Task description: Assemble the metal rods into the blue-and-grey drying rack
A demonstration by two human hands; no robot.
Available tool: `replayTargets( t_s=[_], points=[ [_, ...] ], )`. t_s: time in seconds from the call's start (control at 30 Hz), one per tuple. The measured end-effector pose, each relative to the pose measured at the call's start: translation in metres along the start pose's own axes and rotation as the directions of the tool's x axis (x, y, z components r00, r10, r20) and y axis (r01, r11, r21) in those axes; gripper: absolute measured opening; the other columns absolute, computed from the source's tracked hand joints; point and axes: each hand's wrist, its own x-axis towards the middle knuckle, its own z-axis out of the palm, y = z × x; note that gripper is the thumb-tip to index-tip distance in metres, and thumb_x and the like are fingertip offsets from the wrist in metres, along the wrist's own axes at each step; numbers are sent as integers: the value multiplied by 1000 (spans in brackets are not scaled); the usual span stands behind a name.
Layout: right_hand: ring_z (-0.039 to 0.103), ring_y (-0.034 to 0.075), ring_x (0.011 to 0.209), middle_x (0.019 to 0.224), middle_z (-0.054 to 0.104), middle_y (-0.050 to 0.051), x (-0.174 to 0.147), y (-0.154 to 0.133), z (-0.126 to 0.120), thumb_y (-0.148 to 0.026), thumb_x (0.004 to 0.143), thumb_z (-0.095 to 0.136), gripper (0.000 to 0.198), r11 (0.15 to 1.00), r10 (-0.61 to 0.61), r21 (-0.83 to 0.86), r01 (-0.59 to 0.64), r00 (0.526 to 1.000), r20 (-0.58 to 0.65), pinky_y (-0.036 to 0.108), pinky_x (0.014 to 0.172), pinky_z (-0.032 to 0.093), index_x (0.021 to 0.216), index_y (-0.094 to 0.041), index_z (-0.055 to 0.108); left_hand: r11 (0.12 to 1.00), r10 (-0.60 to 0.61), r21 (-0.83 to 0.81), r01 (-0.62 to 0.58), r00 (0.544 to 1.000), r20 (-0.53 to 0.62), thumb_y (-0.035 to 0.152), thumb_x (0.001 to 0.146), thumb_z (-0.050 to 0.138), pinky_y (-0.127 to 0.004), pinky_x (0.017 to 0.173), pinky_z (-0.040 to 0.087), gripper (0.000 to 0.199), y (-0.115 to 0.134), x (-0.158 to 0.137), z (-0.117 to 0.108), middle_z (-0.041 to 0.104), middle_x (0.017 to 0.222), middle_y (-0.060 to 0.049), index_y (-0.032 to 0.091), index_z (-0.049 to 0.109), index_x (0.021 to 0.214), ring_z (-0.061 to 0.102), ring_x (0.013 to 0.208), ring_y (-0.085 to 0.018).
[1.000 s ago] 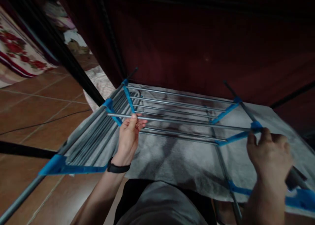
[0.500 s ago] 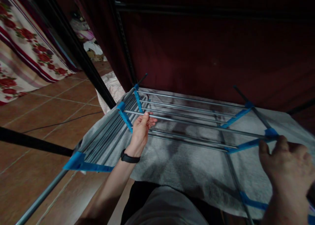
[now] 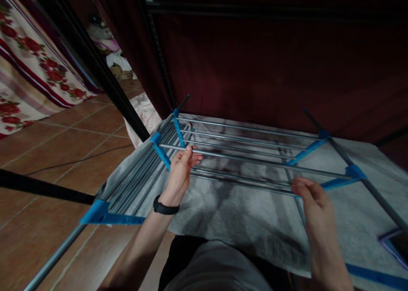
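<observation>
A drying rack with grey metal rods (image 3: 242,157) and blue plastic brackets (image 3: 355,172) stands across a grey cloth. My left hand (image 3: 182,165) grips its front upper rod near the left end, thumb on top and fingers curled beneath. A black band circles that wrist. My right hand (image 3: 314,210) is at the right end of the lower rods (image 3: 245,181), fingers bent and pinched around the rod end at the blue arm. Those fingertips partly cover the joint. On the left, a side section of close-set rods (image 3: 143,172) slants down from the rack.
The grey cloth (image 3: 229,210) lies under the rack. A dark-framed flat object (image 3: 395,244) rests at the right. Black metal posts (image 3: 127,108) frame the left, a dark red curtain (image 3: 255,70) hangs behind. A thin cable (image 3: 79,160) crosses the tiled floor.
My right hand has moved left from the upper rod's right corner bracket to the end of the lower rods. My left hand keeps its hold on the upper rod.
</observation>
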Motion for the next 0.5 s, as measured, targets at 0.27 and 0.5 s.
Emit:
replayTargets(
  t_s=[0.27,0.5],
  points=[
    [75,21,107,104,80,4,5,-8,50,-35,76,83,21,619,187,630,-469,867,463,41,105,59,93,-26,75,999,3,43,-3,1000,4,65,68,90,-24,63,53,56,-2,-1,-3,75,77,-7,14,73,87,70,68,-14],
    [77,16,92,102,81,2,14,-22,64,-42,76,89,31,646,138,631,-430,879,457,30,89,65,99,-25,79,993,-2,118,1,1000,10,70,67,87,-27,62,52,57,-2,-1,-8,76,78,-9,17,69,76,69,66,-16]
  ],
)
